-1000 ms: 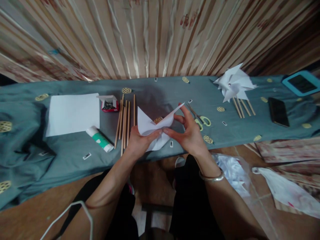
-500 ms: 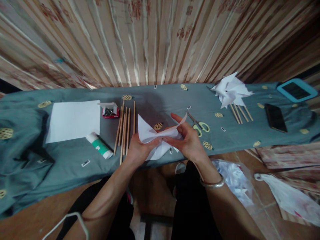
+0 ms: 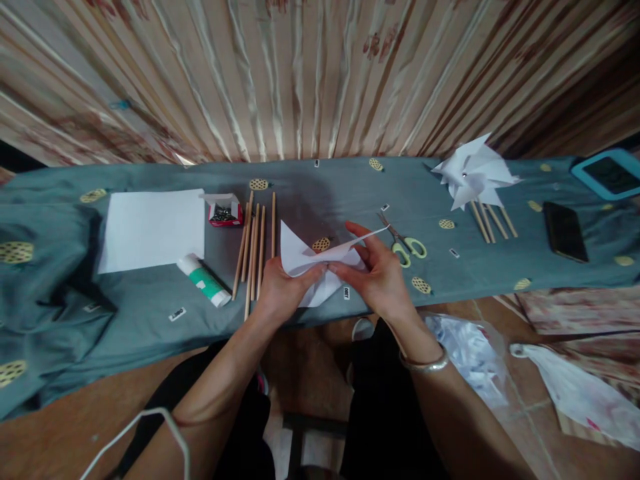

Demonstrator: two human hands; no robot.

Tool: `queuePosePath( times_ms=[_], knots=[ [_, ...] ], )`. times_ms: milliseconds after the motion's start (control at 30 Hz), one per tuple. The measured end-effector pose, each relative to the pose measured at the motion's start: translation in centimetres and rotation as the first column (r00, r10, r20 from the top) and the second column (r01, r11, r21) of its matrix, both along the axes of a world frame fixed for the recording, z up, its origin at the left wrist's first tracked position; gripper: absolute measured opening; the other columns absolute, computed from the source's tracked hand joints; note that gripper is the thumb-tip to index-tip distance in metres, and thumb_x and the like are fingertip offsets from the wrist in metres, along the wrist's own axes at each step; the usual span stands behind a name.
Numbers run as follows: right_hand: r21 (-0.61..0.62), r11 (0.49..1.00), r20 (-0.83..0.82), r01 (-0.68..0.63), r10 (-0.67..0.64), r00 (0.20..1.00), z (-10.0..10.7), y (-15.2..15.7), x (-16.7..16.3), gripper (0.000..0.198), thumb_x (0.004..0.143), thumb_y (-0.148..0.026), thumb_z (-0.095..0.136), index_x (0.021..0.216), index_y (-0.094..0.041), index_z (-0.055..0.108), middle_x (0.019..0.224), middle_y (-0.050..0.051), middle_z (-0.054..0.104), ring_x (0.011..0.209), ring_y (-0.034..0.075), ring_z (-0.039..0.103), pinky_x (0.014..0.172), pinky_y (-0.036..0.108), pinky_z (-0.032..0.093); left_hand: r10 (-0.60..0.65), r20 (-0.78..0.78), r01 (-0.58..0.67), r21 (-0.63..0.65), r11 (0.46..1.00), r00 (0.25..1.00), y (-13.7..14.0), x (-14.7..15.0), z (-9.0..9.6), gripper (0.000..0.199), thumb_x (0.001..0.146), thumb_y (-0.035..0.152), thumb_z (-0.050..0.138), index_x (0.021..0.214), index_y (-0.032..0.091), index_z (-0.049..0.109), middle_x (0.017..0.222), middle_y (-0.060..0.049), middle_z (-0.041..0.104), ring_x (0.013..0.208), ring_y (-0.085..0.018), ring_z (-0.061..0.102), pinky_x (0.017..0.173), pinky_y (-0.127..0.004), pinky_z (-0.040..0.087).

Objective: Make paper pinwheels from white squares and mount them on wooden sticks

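My left hand [image 3: 280,293] and my right hand [image 3: 381,277] both pinch a white folded paper [image 3: 305,257] at its middle, just above the near edge of the table with the grey-blue cloth [image 3: 125,320]. One paper flap rises to the left, another stretches right over my right fingers. Wooden sticks [image 3: 253,250] lie just left of my left hand. Green-handled scissors [image 3: 407,243] lie right of my right hand.
A white paper sheet [image 3: 153,228], a glue stick [image 3: 203,280] and a small red box of pins [image 3: 225,210] sit at the left. White paper pinwheels on sticks [image 3: 475,177], a black phone [image 3: 565,231] and a blue-cased tablet [image 3: 607,173] are at the right. Plastic bags [image 3: 467,347] lie on the floor.
My right hand has bent the right paper flap down and inward toward the middle; its fingers now lie lower over the paper. The left hand keeps its pinch.
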State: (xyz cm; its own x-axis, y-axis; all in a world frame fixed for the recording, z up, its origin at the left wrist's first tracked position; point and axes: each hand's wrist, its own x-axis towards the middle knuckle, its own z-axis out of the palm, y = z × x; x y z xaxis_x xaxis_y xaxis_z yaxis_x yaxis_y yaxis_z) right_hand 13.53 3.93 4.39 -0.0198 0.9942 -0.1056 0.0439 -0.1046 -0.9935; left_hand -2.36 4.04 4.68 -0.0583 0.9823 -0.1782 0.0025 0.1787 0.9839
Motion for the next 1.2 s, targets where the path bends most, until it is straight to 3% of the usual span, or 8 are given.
queuePosePath(
  times_ms=[433,1200],
  knots=[
    [0.015,1.000,-0.002,-0.008,0.008,1.000,-0.11,-0.09,-0.15,0.068,0.068,-0.030,0.080,0.129,-0.023,0.051,0.096,0.003,0.075,0.087,0.021,0.071,0.070,0.030,0.060,0.035,0.074,-0.031,-0.048,0.998,0.997,0.13,-0.12,0.01,0.028,0.052,0.025,0.082,0.074,0.011,0.073,0.069,-0.004,0.074,0.063,-0.019,0.068,0.058,-0.026,0.056],
    [0.016,1.000,-0.019,0.011,-0.011,1.000,-0.03,-0.10,-0.47,0.061,0.066,-0.031,0.080,0.122,-0.021,0.056,0.097,0.004,0.074,0.088,0.020,0.071,0.073,0.031,0.060,0.049,0.008,-0.049,-0.036,0.998,0.999,0.16,-0.26,0.25,0.027,0.051,0.026,0.081,0.071,0.010,0.071,0.067,-0.004,0.073,0.062,-0.019,0.067,0.056,-0.026,0.054]
  ],
)
